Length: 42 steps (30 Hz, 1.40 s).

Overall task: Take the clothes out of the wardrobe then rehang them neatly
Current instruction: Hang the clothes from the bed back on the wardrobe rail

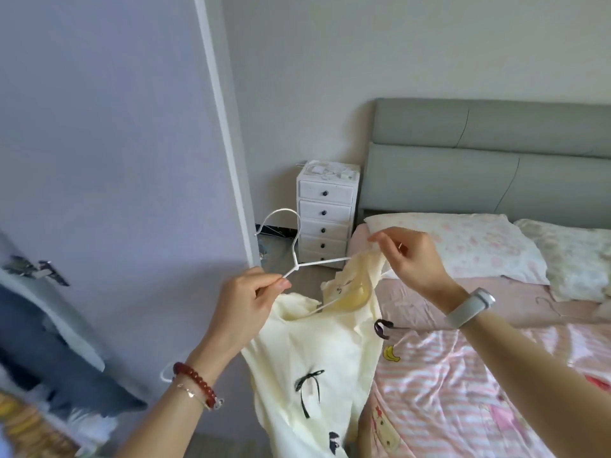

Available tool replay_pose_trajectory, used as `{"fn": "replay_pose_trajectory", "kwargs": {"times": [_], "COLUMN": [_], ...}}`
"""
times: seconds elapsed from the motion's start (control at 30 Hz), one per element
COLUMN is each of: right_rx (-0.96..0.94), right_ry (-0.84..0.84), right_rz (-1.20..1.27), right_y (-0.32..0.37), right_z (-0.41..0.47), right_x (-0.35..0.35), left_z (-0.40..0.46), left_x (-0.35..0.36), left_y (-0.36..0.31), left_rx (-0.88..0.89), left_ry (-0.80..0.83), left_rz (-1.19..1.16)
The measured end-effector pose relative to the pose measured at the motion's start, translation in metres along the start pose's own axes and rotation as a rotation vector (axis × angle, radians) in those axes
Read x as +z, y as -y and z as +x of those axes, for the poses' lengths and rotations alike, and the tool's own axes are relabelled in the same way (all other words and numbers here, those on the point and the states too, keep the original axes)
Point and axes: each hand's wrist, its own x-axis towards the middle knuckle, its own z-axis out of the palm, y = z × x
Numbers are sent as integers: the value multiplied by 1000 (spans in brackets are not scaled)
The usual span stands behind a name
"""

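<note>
While the pale yellow dress (317,358) is hanging beside the bed (463,375), your left hand (244,302) is pinching the white hanger (297,259); your right hand (406,259) is pinching the shoulder strap (377,249). Keep it taut while seating it.

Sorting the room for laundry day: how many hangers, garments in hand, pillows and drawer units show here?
Hangers: 2, one white hanger in hand, one second hanger on the bed
Yellow garment: 1
Pillows: 2, pillow, second pillow
Drawer unit: 1
Total: 6
</note>
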Motion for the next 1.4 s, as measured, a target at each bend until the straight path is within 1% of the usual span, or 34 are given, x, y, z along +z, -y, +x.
{"fn": "replay_pose_trajectory", "kwargs": {"times": [0.03,0.07,0.17,0.23,0.33,0.4,0.43,0.5,0.6,0.7,0.73,0.8,0.87,0.93,1.0,1.07,1.2,1.3,1.37,1.4], "right_rx": [-32,-75,-276,-408,-530,-568,-573,-586,-621,-640,-646,-657,-683,-821,-979,-1064,-1024,-1010,-938,-880], "right_ry": [-24,1,212,278,280,217,199,218,295,298,312,413,623,755,811,869,1113,1163,1198,1212], "right_rz": [-30,-78,-224,-273,-227,-176,-153,-100,-49,32,63,112,127,113,109,141,389,510,573,608], "right_y": [6,12,31,43,70,90,100,121,155,201,217,247,277,307,341,378,456,507,540,557], "right_z": [-7,-14,-42,-59,-78,-88,-93,-103,-113,-120,-123,-128,-132,-137,-144,-152,-167,-178,-184,-187], "right_x": [2,4,19,34,61,82,92,114,148,179,189,209,229,242,251,259,278,297,313,322], "left_z": [-11,-21,-47,-63,-92,-116,-128,-157,-201,-245,-261,-293,-319,-338,-354,-376,-420,-438,-446,-449], "left_x": [-9,-17,-47,-68,-103,-133,-148,-179,-217,-251,-261,-281,-299,-318,-338,-360,-402,-433,-452,-461], "left_y": [2,4,14,21,35,48,55,70,84,100,105,111,112,113,114,115,114,111,108,106], "left_rx": [15,21,4,-17,-164,-276,-309,-347,-382,-366,-364,-392,-416,-456,-503,-543,-655,-797,-896,-919], "left_ry": [8,14,13,7,17,49,61,32,-95,-202,-241,-352,-517,-667,-789,-891,-1035,-1114,-1170,-1211], "left_rz": [-5,-8,-29,-45,-109,-137,-111,-33,110,389,447,452,454,505,551,576,664,740,806,832]}}
